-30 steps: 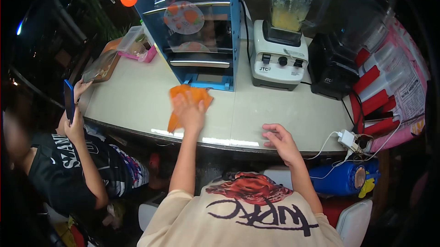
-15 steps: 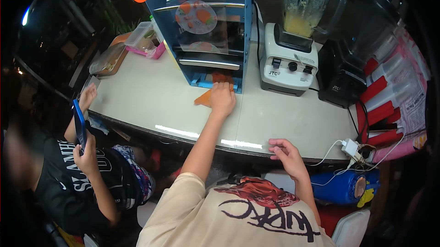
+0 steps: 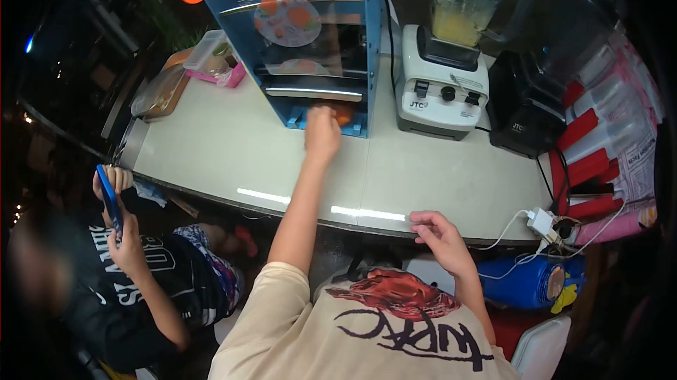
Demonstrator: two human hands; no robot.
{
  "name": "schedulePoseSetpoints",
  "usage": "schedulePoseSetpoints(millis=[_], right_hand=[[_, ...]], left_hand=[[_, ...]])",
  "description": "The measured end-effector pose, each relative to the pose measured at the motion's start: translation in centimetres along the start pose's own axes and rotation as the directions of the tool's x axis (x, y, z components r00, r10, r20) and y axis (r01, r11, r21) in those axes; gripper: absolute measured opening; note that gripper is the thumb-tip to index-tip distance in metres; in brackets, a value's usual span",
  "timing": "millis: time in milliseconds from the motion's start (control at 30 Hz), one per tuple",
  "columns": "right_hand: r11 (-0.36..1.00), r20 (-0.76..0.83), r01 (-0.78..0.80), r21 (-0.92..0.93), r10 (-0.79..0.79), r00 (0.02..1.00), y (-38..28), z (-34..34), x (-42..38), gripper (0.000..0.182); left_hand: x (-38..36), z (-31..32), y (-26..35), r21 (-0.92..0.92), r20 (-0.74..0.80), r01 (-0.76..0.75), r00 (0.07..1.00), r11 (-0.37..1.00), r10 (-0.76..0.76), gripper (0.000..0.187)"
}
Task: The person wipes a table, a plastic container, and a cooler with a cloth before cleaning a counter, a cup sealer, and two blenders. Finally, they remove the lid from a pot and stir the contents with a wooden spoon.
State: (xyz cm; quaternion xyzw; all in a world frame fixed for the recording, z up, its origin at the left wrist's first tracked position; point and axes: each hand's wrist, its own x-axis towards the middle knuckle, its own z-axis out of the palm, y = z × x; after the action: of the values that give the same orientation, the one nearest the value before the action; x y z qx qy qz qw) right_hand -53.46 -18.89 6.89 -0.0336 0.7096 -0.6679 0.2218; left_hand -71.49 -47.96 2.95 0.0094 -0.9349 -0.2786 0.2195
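Observation:
My left hand (image 3: 323, 133) reaches to the bottom opening of a tall blue cabinet-like machine (image 3: 374, 48) with clear panels. Its fingers are closed on an orange cloth (image 3: 343, 113), most of which is hidden behind the hand and inside the opening. Just in front of the machine's low blue ledge (image 3: 296, 118) is my wrist. My right hand (image 3: 438, 235) hangs at the front edge of the pale tabletop (image 3: 395, 175), fingers loosely curled and apart, with nothing in them.
Right of the machine stand a white blender (image 3: 443, 87) and a black blender base (image 3: 525, 108). A white charger (image 3: 541, 221) with cables lies at the right edge. Pink tray (image 3: 229, 77) and lidded container (image 3: 161, 91) sit left. A person (image 3: 151, 274) holds a blue phone (image 3: 109, 200).
My left hand has moved left and up toward the opening; the cloth, earlier spread partly over the tabletop, now shows only inside the machine. The other person's hands have come together around the phone.

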Motion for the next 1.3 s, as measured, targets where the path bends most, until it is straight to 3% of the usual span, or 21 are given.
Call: schedulePoseSetpoints(millis=[67,133,167,267,300,400,500,600,633,667,733,800,933,1033,1133,1233,1300], right_hand=[[1.000,0.004,-0.020,-0.004,0.020,1.000,-0.2,-0.1,-0.4,0.023],[0.999,-0.021,-0.030,-0.031,0.029,0.999,0.1,-0.2,-0.8,0.023],[0.998,-0.037,-0.032,-0.045,0.030,0.999,0.2,-0.4,-0.8,0.023],[0.998,-0.070,-0.053,-0.037,0.051,0.996,0.1,-0.6,-1.6,0.024],[0.998,-0.086,-0.061,-0.029,0.058,0.995,0.1,-0.7,-2.1,0.024],[0.998,-0.135,-0.065,0.007,0.066,0.989,0.7,-1.3,-3.5,0.022],[0.995,-0.182,-0.076,0.065,0.086,0.979,1.2,-1.9,-4.6,0.020],[0.993,-0.177,-0.099,0.071,0.110,0.978,1.0,-2.0,-4.8,0.020],[0.992,-0.159,-0.106,0.066,0.116,0.981,0.7,-1.9,-4.5,0.020],[0.992,-0.135,-0.115,0.061,0.122,0.983,0.5,-1.7,-4.2,0.020],[0.996,-0.090,-0.090,0.012,0.091,0.992,0.0,-1.4,-3.6,0.020],[0.998,-0.068,-0.064,-0.007,0.063,0.996,-0.3,-1.0,-3.3,0.020],[0.998,-0.074,-0.057,0.038,0.059,0.995,-0.1,-0.4,-3.9,0.021],[0.995,-0.092,-0.084,0.045,0.088,0.992,1.1,-0.8,-4.9,0.022],[0.991,-0.122,-0.123,0.058,0.129,0.984,1.7,-1.0,-5.9,0.023],[0.983,-0.119,-0.150,0.104,0.162,0.980,2.4,-1.2,-6.3,0.023],[0.983,-0.113,-0.153,0.102,0.164,0.980,2.7,-1.3,-6.2,0.023]], left_hand=[[2.4,-0.7,-1.3,0.299,0.027,-0.056,0.998,0.953,0.050,0.021],[4.2,0.4,-3.2,0.455,0.202,0.091,0.958,0.886,-0.202,0.023],[4.5,2.2,-4.7,0.604,0.167,-0.052,0.984,0.795,-0.062,0.024],[4.7,1.2,-2.5,0.720,0.312,-0.120,0.936,0.684,-0.164,0.021],[3.8,2.1,-3.3,0.786,0.205,-0.082,0.970,0.613,-0.132,0.022],[2.0,-1.0,-3.2,0.750,0.290,-0.164,0.952,0.641,-0.096,0.019],[-0.1,-2.8,-3.7,0.472,-0.008,-0.018,1.000,0.881,0.025,0.019],[1.2,-5.8,-0.2,0.324,0.059,0.098,0.991,0.941,-0.124,0.023],[2.3,-6.7,1.6,0.293,0.148,0.136,0.972,0.946,-0.185,0.025],[4.0,-5.8,0.8,0.441,0.334,0.202,0.867,0.875,-0.369,0.028],[4.5,-3.0,-0.8,0.409,0.249,0.020,0.959,0.913,-0.132,0.027],[5.0,0.8,-4.0,0.566,0.273,-0.099,0.959,0.819,-0.073,0.026],[3.7,-0.1,-2.8,0.707,0.312,-0.242,0.950,0.664,0.015,0.024],[3.2,-1.2,-4.1,0.650,0.253,-0.207,0.966,0.731,0.049,0.024],[2.8,-3.1,-2.9,0.619,0.249,-0.091,0.965,0.780,-0.085,0.026],[1.7,-3.1,-3.1,0.445,0.042,0.128,0.986,0.886,-0.163,0.030],[0.6,-3.8,-2.8,0.320,0.006,0.219,0.972,0.922,-0.233,0.030]])
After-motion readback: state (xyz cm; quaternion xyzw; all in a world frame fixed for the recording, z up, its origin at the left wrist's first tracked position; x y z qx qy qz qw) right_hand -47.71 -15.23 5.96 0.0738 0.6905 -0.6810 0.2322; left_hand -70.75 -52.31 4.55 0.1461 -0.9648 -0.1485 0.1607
